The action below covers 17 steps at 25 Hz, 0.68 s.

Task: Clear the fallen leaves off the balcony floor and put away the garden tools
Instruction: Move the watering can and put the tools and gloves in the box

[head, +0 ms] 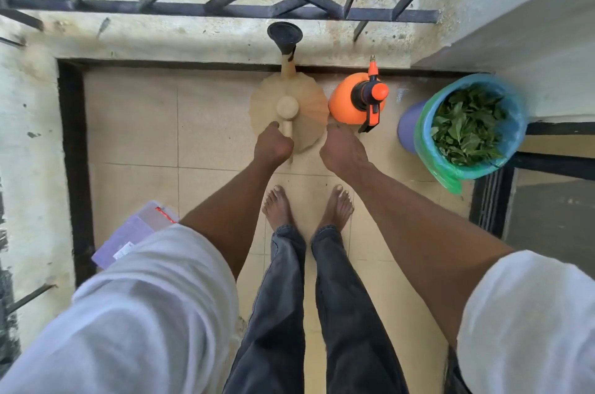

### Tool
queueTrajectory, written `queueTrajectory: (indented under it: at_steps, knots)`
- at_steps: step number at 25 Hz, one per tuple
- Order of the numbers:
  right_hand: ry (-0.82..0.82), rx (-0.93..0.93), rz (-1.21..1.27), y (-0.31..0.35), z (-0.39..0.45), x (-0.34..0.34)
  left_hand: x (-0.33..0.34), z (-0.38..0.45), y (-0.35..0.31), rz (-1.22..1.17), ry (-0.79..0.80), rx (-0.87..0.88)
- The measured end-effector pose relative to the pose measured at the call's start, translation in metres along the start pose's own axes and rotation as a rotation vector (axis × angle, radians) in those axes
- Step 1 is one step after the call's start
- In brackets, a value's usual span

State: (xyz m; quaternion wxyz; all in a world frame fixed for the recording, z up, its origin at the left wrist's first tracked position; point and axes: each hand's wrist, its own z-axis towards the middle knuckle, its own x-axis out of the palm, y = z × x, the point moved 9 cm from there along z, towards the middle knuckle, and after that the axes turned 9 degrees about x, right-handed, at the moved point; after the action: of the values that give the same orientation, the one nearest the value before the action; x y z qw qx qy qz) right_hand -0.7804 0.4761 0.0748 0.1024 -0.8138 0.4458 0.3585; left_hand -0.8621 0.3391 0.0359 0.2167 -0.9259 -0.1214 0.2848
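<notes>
I look straight down at the balcony floor [135, 123] from the head view. My left hand [273, 145] has its fingers curled round the handle of the beige watering can [289, 110], which sits on the tiles with its spout running up to the black rose [285, 34] over the ledge [193, 36]. I judge the can is being set against the wall edge, spout outward, so it stands out of the walkway.

My right hand [343, 152] hangs just beside the can and near the orange sprayer [351, 100]. Its fingers point down and away from me; I cannot tell whether they are loose or closing, and they hold nothing that I can see. The sprayer stands upright, touching or nearly touching the can, in the same row along the wall: the tools are being lined up together.

The leaves [467, 126] lie inside the lined bin [428, 149] at the right, just beside the sprayer. I see no loose leaves on the visible tiles, so I judge the clearing done and the stowing of tools nearly finished.

A purple packet [128, 232] lies at lower left, partly hidden by my sleeve [128, 313].
</notes>
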Motion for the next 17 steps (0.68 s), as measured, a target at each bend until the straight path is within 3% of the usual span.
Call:
queueTrajectory:
  at_steps: [4, 9, 13, 17]
  knots:
    - [0.039, 0.067, 0.082, 0.02, -0.071, -0.051, -0.048, -0.079, -0.047, 0.079, 0.032, 0.052]
    - [0.086, 0.007, -0.001, 0.072, -0.189, -0.132, -0.12, -0.205, -0.103, 0.117, 0.071, 0.103]
    - [0.046, 0.005, -0.048, 0.104, -0.267, -0.187, -0.175, -0.287, -0.123, 0.05, 0.0, 0.115]
    - [0.049, -0.142, -0.087, 0.15, -0.315, -0.205, -0.225, -0.349, -0.119, -0.043, -0.167, 0.064]
